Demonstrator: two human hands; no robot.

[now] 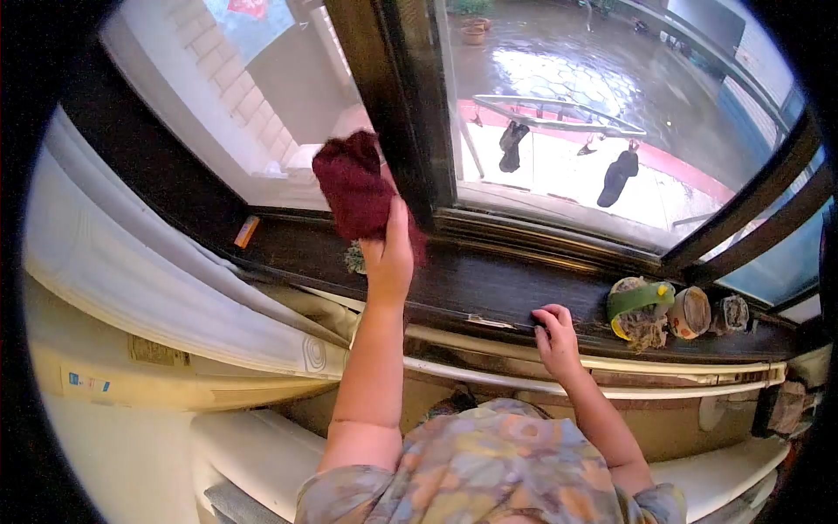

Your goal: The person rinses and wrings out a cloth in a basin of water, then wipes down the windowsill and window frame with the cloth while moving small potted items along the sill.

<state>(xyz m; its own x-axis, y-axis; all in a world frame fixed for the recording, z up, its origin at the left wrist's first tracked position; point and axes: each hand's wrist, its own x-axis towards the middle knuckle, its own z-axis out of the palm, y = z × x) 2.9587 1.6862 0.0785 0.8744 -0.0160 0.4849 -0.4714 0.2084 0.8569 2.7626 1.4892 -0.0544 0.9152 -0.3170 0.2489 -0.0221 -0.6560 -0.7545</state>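
Observation:
My left hand (391,253) is raised in front of the window, its fingers closed round a dark red cloth (353,188). The cloth hangs over the left pane beside the dark upright window frame (410,105); whether it touches the glass I cannot tell. Below and behind it, a small green plant (355,258) is partly hidden by my wrist. Lower right, my right hand (556,336) rests at the front edge of the dark windowsill (489,275), its fingers bent and apart, with nothing seen in them. A thin pale strip (489,321) lies on the edge to its left.
On the right of the sill stand a pot with a green bird figure (642,301), a round pot (690,313) and a small jar (730,313). An orange box (246,231) lies at the left end. A pale curtain (175,288) hangs at left. Outside, dark socks (618,175) hang from a rack.

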